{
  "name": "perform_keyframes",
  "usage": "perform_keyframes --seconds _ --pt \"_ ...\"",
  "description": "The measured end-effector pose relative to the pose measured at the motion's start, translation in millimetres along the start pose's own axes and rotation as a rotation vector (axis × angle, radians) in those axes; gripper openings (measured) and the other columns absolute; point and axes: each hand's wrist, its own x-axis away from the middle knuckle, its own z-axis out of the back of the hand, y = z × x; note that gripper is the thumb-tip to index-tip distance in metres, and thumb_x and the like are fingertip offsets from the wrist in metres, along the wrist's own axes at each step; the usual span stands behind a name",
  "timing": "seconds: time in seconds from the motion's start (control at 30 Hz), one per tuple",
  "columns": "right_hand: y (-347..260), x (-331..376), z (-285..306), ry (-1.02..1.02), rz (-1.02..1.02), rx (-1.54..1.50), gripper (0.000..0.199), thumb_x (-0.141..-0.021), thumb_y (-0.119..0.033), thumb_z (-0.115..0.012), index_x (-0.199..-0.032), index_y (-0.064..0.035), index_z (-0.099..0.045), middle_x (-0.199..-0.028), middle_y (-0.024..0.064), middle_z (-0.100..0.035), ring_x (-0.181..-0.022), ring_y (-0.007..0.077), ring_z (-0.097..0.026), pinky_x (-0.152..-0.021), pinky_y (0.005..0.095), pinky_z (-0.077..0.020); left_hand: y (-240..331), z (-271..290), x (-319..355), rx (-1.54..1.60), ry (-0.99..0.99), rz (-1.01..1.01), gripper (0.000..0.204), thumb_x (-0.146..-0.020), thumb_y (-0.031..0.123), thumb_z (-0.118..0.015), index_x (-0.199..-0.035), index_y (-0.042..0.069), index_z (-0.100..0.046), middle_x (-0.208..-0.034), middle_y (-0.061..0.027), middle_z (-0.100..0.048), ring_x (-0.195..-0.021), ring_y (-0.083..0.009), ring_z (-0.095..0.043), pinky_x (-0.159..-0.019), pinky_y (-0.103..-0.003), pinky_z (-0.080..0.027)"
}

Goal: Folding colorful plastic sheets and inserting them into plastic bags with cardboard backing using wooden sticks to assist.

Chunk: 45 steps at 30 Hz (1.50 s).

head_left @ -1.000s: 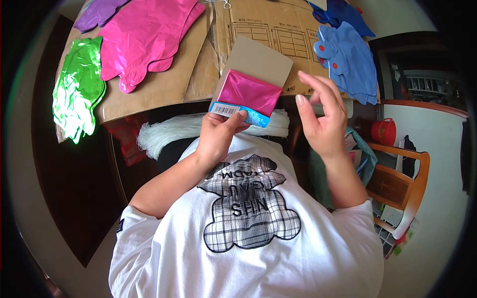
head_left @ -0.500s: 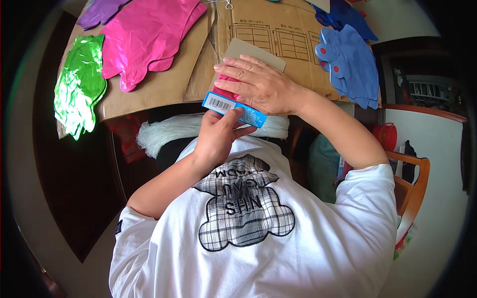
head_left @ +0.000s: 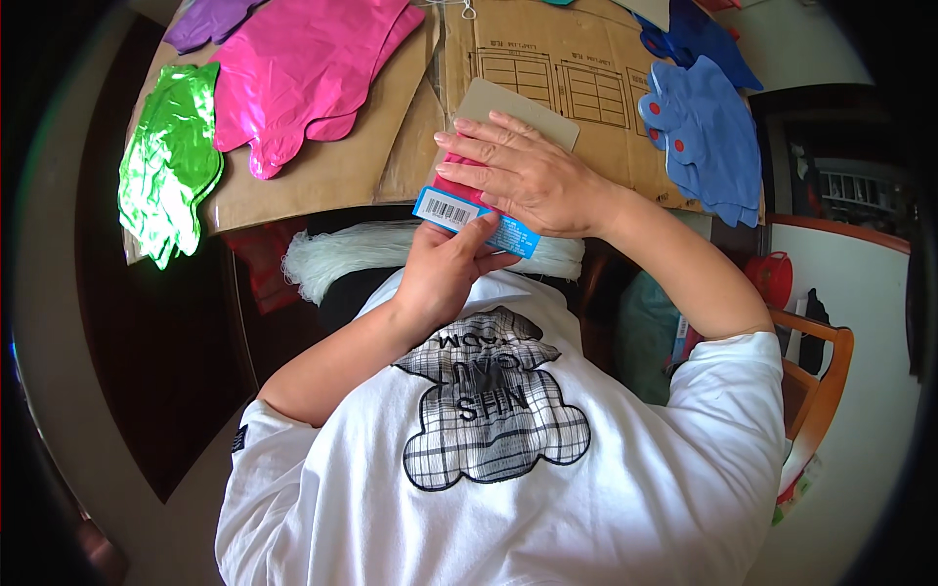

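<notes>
I hold a flat balloon package in front of my chest, over the near edge of a cardboard sheet point(head_left: 391, 146). It is a folded pink foil balloon point(head_left: 451, 166) on a grey-brown backing card point(head_left: 518, 105), with a blue barcode label point(head_left: 457, 211) along its near edge. My left hand point(head_left: 445, 269) grips the package from below, thumb on the blue label. My right hand point(head_left: 528, 176) lies flat across the top of it with fingers stretched out to the left, covering most of the pink foil.
Flattened foil balloons lie on the cardboard: green point(head_left: 166, 161), pink point(head_left: 303, 68) and purple point(head_left: 210, 20) at the left, light blue point(head_left: 703, 137) and dark blue point(head_left: 699, 39) at the right. A white fibre bundle point(head_left: 342, 256) lies under the package. A wooden chair point(head_left: 816, 381) stands at my right.
My right hand, raised and apart from the package a second ago, has come down to the left and now lies flat over the pink foil. The left hand keeps its grip.
</notes>
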Motion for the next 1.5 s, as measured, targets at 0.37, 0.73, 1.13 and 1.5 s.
perform_keyframes --seconds 0.37,0.73,1.13,1.5 --pt "4 28 71 0.313 -0.293 -0.132 0.028 -0.094 -0.009 -0.055 -0.12 -0.0058 -0.065 -0.125 0.0097 -0.063 -0.13 0.0295 -0.049 -0.109 0.0412 -0.0379 -6 11 -3 -0.082 -0.046 -0.01 0.019 -0.097 0.014 -0.055 -0.111 0.001 -0.059 -0.105 -0.0088 -0.066 -0.096 -0.0197 -0.066 -0.082 -0.037 -0.057" --pt "-34 -3 7 -0.195 -0.013 0.067 0.081 -0.082 -0.051 -0.062 -0.148 -0.0145 -0.033 -0.156 0.0055 -0.028 -0.146 0.0238 -0.021 -0.12 0.0466 -0.0098 -6 25 -7 -0.259 -0.142 -0.074 0.019 -0.096 0.004 -0.049 -0.11 -0.001 -0.061 -0.102 -0.0091 -0.065 -0.089 -0.0123 -0.063 -0.073 -0.028 -0.05" --pt "-23 -6 6 -0.216 -0.03 -0.012 0.09 -0.086 -0.064 -0.05 -0.15 -0.0055 -0.025 -0.158 0.0133 -0.02 -0.146 0.0281 -0.019 -0.118 0.0485 -0.0102 -1 9 -8 0.033 -0.091 -0.025 0.027 -0.097 0.007 -0.051 -0.123 0.0 -0.052 -0.115 -0.0132 -0.062 -0.1 -0.023 -0.065 -0.083 -0.036 -0.056" --pt "-23 -5 4 -0.147 -0.131 0.206 0.094 -0.088 -0.072 -0.035 -0.151 -0.0036 -0.02 -0.157 0.0178 -0.02 -0.145 0.0321 -0.019 -0.118 0.0493 -0.0106 5 6 -5 0.032 0.012 0.065 0.02 -0.095 0.009 -0.054 -0.111 -0.003 -0.059 -0.102 -0.0123 -0.067 -0.091 -0.0228 -0.068 -0.083 -0.039 -0.058"
